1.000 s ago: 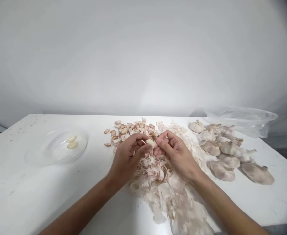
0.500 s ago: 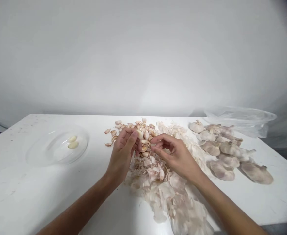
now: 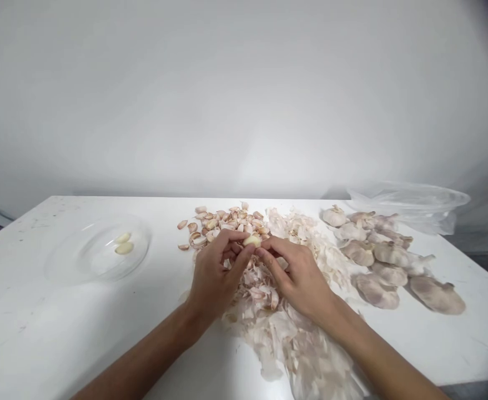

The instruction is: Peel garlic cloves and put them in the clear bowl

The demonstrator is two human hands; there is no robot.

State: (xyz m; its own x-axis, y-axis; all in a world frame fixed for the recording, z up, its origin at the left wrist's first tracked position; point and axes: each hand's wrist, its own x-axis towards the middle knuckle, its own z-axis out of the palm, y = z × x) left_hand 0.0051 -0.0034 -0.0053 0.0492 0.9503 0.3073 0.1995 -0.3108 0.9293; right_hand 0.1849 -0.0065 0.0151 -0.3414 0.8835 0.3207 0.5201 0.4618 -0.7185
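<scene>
My left hand (image 3: 214, 273) and my right hand (image 3: 298, 275) meet over a heap of papery garlic skins (image 3: 285, 328) on a white table (image 3: 39, 328). Between the fingertips of both hands sits one pale garlic clove (image 3: 252, 240), pinched from the left and the right. Just beyond the hands lies a pile of unpeeled cloves (image 3: 222, 222). A clear plastic bowl (image 3: 97, 253) at the left holds two peeled cloves (image 3: 122, 243).
Several whole garlic bulbs (image 3: 387, 264) lie at the right of the table. Behind them is a crumpled clear plastic bag (image 3: 410, 203). A plain white wall rises behind the table. The table's near edge runs just below my forearms.
Half a second ago the hands were apart, the left one holding the clove up alone. Now they have come back together, both pinching the clove, a little lower over the skins.
</scene>
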